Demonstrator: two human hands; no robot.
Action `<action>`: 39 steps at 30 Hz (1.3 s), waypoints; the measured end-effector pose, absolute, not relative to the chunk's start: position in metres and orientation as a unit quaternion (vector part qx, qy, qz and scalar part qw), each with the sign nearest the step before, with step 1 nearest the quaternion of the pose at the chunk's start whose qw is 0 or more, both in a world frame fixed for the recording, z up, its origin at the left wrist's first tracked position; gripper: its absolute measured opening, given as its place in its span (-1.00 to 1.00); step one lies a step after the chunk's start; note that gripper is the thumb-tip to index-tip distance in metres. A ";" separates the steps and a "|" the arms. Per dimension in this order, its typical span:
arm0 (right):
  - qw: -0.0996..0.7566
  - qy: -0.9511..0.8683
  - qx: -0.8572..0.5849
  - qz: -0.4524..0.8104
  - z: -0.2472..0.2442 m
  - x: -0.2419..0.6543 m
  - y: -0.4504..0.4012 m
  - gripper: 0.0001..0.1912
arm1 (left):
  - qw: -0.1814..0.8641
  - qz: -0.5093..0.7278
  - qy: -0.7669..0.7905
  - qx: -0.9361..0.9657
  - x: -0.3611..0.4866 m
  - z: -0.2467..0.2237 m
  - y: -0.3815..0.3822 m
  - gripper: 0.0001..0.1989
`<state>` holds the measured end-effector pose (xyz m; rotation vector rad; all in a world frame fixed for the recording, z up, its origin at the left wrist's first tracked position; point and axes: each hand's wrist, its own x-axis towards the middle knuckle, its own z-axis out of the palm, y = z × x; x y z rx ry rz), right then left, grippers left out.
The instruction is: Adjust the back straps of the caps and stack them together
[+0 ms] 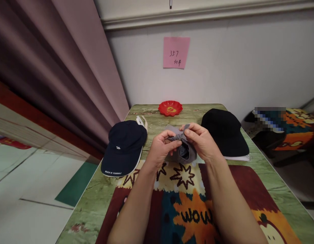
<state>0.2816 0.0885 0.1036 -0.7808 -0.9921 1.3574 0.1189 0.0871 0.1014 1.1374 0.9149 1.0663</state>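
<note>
A grey cap (192, 154) is held over the middle of the table, its back opening turned toward me. My left hand (162, 146) pinches the strap by its buckle on the left side. With thumb and fingers, my right hand (199, 139) grips the strap's end, a short grey tab (187, 126). Much of the cap's far side is hidden behind my hands. To the left lies a navy cap (126, 145) with a small white logo and lettering on its brim. On the right rests a black cap (223, 132).
A red scalloped dish (170, 107) stands near the table's back edge. Under my forearms spreads a colourful mat (172, 210) on the green wood-patterned table (80, 206). A pink note (176, 53) is stuck to the wall, and a curtain (70, 57) hangs at left.
</note>
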 end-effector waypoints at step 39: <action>0.528 -0.568 -0.497 0.390 0.118 0.291 0.079 -0.82 | 0.287 0.496 0.442 0.691 0.134 0.105 0.076 -0.85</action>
